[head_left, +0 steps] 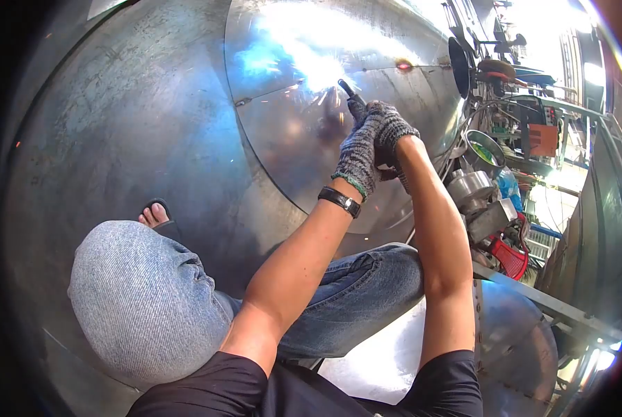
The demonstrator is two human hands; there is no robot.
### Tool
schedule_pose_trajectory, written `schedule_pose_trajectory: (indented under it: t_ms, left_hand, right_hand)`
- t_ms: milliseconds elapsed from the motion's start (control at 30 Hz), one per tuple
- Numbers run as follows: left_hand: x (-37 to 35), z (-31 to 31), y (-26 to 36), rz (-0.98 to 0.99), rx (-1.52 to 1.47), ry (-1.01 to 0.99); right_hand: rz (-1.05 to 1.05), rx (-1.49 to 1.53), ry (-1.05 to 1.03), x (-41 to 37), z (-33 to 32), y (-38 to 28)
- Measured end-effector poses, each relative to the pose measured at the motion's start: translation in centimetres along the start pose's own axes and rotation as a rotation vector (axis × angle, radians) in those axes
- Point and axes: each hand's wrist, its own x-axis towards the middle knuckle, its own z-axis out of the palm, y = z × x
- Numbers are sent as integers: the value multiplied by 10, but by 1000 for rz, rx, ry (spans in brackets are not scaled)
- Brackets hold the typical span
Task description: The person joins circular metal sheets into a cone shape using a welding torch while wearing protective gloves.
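Both hands wear grey knitted gloves and are clasped close together around a welding torch (pixel 348 89). My left hand (pixel 358 149), below a black-strapped watch (pixel 339 201), closes on the torch from the left. My right hand (pixel 394 126) wraps it from the right; much of the handle is hidden between the palms. From the torch's nozzle a blinding arc throws sparks onto a curved steel sheet (pixel 283 132). A seam crosses this sheet, and a spot on it glows red (pixel 403 65) to the right of the arc. Glare hides the metal around the nozzle.
Beneath my foot in a sandal (pixel 159 214) spreads a large steel surface (pixel 116 153). At right stand a bucket (pixel 485 150), metal parts (pixel 470 186), a red plastic item (pixel 509 258) and a metal frame (pixel 547 299). A round metal piece (pixel 516 340) lies at lower right.
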Motion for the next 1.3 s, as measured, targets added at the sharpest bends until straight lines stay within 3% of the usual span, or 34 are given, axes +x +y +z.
schedule_pose_trajectory:
  t_ms: [100,167,200,267,300,433,500,533,600,667,733,800,867,1000,1067,1300]
  left_hand:
    - [1,-3,-3,10,-34,-56]
    - [-2,-2,-3,46,-17,-89]
    - [-2,-2,-3,48,-21,-86]
    - [-2,-1,-1,0,-20,-73]
    - [-3,-1,0,-1,-22,-74]
    - [-9,3,2,12,-17,-38]
    - [-19,9,5,12,-18,-25]
    - [-28,15,8,61,4,1]
    - [-32,19,9,114,21,29]
    - [-30,17,8,112,11,13]
    - [-24,12,8,67,9,20]
    - [-21,8,7,17,7,25]
    - [-20,6,5,35,7,-17]
    - [-15,4,2,60,-7,-34]
    - [-10,2,0,79,-10,-55]
    - [-17,4,2,52,-17,-1]
  right_hand:
    - [84,-120,-130,16,8,12]
    - [-165,-724,-150,34,23,19]
    - [-169,-726,-152,37,33,28]
    - [-266,-65,217,37,45,49]
    - [-98,-284,-95,24,17,23]
    - [-198,-216,131,20,24,27]
    - [-58,-30,-33,-4,1,11]
    - [-60,-32,-34,-1,3,12]
    - [204,364,73,4,9,11]
    - [159,294,43,3,9,12]
    - [55,12,78,3,10,8]
    - [169,73,-20,5,8,8]
    - [-196,-56,183,-5,14,10]
    - [-24,-50,22,3,8,10]
    - [183,177,43,11,17,15]
    - [136,142,69,13,18,9]
